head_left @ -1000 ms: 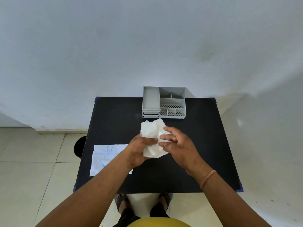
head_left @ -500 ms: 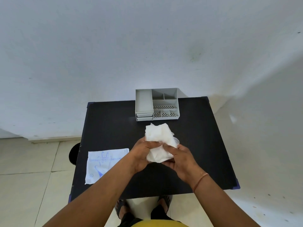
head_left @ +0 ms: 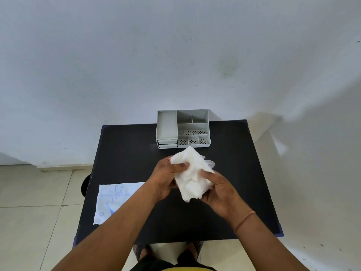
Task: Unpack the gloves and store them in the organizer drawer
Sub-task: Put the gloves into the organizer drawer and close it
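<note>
A crumpled bundle of thin white gloves is held above the middle of the black table. My left hand grips its upper left side, thumb across the top. My right hand grips its lower right side from below. The grey organizer stands at the table's far edge, just beyond the bundle. Its two small drawers at the lower left front are shut. The flat white glove wrapper with blue print lies on the table's left edge, partly under my left forearm.
A white wall rises right behind the table. Tiled floor lies to the left, with a dark round object beside the table's left edge. My feet in sandals show below the near edge.
My right hand has shifted from on top of the bundle to under its lower right side. The bundle now stands more upright, and both hands have folded it tighter.
</note>
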